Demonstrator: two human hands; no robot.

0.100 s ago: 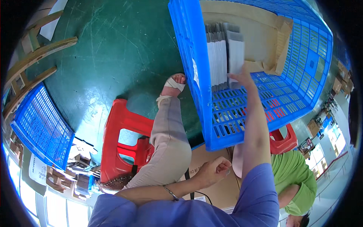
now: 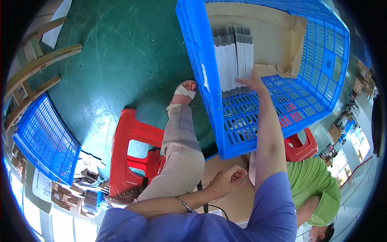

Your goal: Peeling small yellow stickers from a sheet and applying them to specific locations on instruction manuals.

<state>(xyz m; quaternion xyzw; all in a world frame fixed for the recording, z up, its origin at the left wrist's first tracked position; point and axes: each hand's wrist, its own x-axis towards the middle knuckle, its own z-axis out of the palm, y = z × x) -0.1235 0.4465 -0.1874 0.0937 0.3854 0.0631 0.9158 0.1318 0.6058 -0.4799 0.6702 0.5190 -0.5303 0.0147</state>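
Inside a large blue plastic basket (image 2: 238, 149) stands a tight row of thin, flat white pieces with grey upper ends (image 2: 227, 60); they look like folded cardboard. My right hand (image 2: 254, 84) reaches over the basket's near rim and grips the right end of this row. Its thumb lies on the near edges, while the other fingers are partly hidden along the right side. Close to my body, my left hand (image 2: 230, 179) is loosely curled above a brown cardboard box (image 2: 219, 164). Nothing shows in its fingers.
Brown paper (image 2: 278, 36) lines the basket's far side. A red plastic stool (image 2: 121, 157) stands to the left, beyond it another blue basket (image 2: 46, 139) and a wooden frame (image 2: 48, 54). At right, near another red stool (image 2: 300, 147), is a person in a green shirt (image 2: 316, 189).
My right hand has moved slightly left, pushing the end bundle of flat pieces against the rest of the row. The gap between them has narrowed. My left hand stays almost still.
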